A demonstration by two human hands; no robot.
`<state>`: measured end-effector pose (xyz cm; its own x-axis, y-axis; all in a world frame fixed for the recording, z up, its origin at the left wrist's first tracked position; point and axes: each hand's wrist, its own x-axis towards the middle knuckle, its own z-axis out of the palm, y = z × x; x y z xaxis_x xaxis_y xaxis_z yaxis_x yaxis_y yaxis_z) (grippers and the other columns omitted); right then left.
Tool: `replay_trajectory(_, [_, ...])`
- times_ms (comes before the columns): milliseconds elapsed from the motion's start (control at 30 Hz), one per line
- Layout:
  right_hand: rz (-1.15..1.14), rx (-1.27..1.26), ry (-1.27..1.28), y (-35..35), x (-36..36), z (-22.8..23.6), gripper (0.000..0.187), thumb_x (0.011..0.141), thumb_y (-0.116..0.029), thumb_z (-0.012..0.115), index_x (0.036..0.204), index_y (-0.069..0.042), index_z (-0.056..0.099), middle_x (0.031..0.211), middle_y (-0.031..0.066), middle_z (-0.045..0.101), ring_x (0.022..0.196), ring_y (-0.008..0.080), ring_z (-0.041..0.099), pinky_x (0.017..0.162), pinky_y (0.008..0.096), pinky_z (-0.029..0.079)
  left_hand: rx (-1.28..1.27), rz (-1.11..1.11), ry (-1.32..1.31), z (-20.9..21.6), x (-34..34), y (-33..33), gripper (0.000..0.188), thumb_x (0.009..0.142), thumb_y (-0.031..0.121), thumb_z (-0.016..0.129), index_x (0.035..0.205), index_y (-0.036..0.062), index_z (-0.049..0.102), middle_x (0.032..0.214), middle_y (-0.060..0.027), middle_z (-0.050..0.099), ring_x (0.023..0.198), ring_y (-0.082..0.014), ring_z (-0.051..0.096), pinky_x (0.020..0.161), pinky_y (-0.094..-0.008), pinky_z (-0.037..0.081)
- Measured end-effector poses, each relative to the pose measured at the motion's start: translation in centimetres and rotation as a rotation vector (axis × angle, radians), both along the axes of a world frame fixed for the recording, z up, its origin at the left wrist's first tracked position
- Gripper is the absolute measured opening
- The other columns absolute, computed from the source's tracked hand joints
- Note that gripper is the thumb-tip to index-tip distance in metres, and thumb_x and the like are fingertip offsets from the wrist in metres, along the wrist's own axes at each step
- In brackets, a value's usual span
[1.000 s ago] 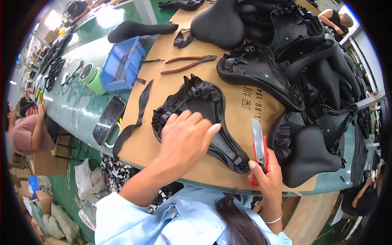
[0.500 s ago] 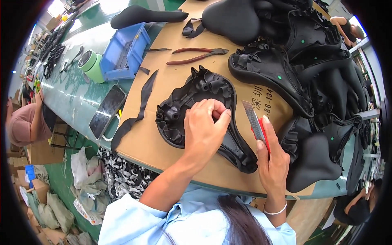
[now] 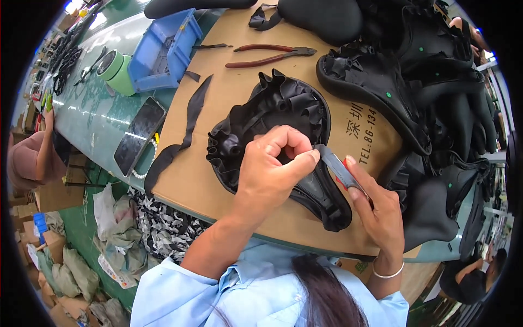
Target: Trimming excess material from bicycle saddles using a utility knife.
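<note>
A black bicycle saddle [image 3: 322,204] lies underside up on the cardboard, its cover [image 3: 234,126] gathered in ruffles around the wide end. Over its middle, my left hand [image 3: 272,170] is closed in a pinch at the saddle's inner right rim, on what looks like the edge of the black cover; the fingers partly hide it. From the right, my right hand [image 3: 379,218] grips a red utility knife [image 3: 339,170] with its blade out. The blade's tip reaches the rim right beside my left fingertips.
Red-handled cutting pliers [image 3: 272,55] and a black strip [image 3: 195,111] lie on the cardboard [image 3: 218,82]. Left of it are a phone [image 3: 140,136], a blue bin [image 3: 139,71] and a green cup [image 3: 117,76]. More saddles [image 3: 376,90] are piled at the right. Other people work at both sides.
The knife blade has swung left and down from beside the saddle to the rim at my left fingertips. My left hand has shifted slightly right, still pinching. The whole view has shifted a little.
</note>
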<state>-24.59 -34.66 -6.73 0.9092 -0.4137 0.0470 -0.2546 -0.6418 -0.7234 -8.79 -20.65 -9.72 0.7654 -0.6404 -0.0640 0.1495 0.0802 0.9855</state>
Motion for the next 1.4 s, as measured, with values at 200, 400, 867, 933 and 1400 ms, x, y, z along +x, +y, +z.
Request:
replay_trajectory(200, [0.166,-0.164,0.355,-0.1,-2.7,3.0,0.048,0.083,0.0,0.062,0.13,-0.006,0.057,0.093,0.0185,0.068,0.06,0.0272,0.062,0.058,0.0309,0.048,-0.189,-0.099,0.24,0.6,0.4,0.6,0.009,0.082,0.006,0.067,0.081,0.0046,0.059,0.077,0.004,0.056,0.069,-0.0038,0.049,0.063,-0.0187,0.039])
replay_trajectory(400, [-0.394,0.344,0.155,2.6,-6.7,2.8,0.044,0.091,-0.005,0.056,0.135,-0.007,0.054,0.086,0.008,0.069,0.051,0.0094,0.048,0.052,0.024,0.044,-0.257,-0.572,-0.18,0.1,1.2,1.5,0.015,0.081,0.014,0.072,0.091,0.0085,0.063,0.087,-0.0013,0.063,0.076,-0.0099,0.057,0.072,-0.0254,0.043])
replay_trajectory(867, [0.004,-0.306,0.022,3.7,-5.6,0.6,0.062,0.069,0.009,0.063,0.122,-0.02,0.066,0.064,0.0064,0.047,0.054,0.0198,0.047,0.05,0.0309,0.04,0.314,-0.605,-1.123,1.1,2.4,1.2,0.013,0.081,0.016,0.064,0.078,0.0042,0.066,0.077,-0.0076,0.059,0.075,-0.0268,0.059,0.066,-0.038,0.047])
replay_trajectory(933, [0.152,-0.549,0.065,3.2,-4.9,0.9,0.061,0.069,0.003,0.063,0.125,-0.023,0.065,0.065,0.0048,0.043,0.054,0.0189,0.045,0.048,0.0303,0.037,0.321,-0.585,-1.133,0.9,2.5,1.1,0.013,0.082,0.016,0.063,0.079,0.0034,0.065,0.077,-0.0083,0.059,0.074,-0.0273,0.059,0.065,-0.0384,0.047])
replay_trajectory(1400, [0.266,-0.89,0.435,0.5,-5.4,5.9,0.059,0.078,-0.001,0.06,0.132,-0.023,0.059,0.075,0.0063,0.049,0.063,0.0199,0.049,0.057,0.0308,0.041,0.468,-0.407,-0.98,1.7,0.6,0.9,0.013,0.081,0.016,0.064,0.079,0.0037,0.064,0.075,-0.009,0.059,0.074,-0.0291,0.06,0.066,-0.0388,0.047])
